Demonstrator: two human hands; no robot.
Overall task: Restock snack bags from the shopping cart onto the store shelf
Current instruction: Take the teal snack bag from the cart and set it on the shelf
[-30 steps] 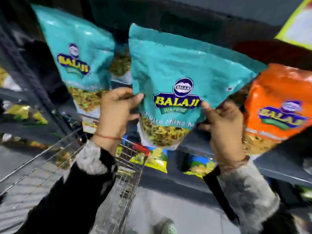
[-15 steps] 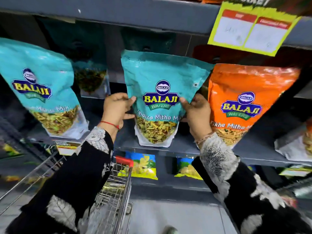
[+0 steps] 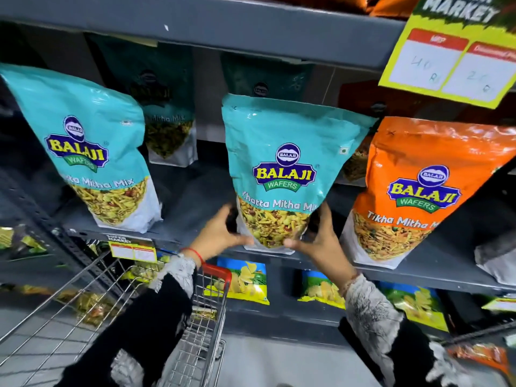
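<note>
Grey store shelf at chest height. My left hand and right hand cup the teal bag by its bottom corners — it stands upright between them, above my palms, base at the shelf's front edge, orange bag just beside.

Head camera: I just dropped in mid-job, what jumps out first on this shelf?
The teal Khatta Mitha Mix bag stands at centre on the grey shelf, with the left hand and right hand cupping its bottom corners. An orange Tikha Mitha bag stands right of it, another teal bag left. A yellow price card hangs top right, and the wire cart sits lower left.
</note>
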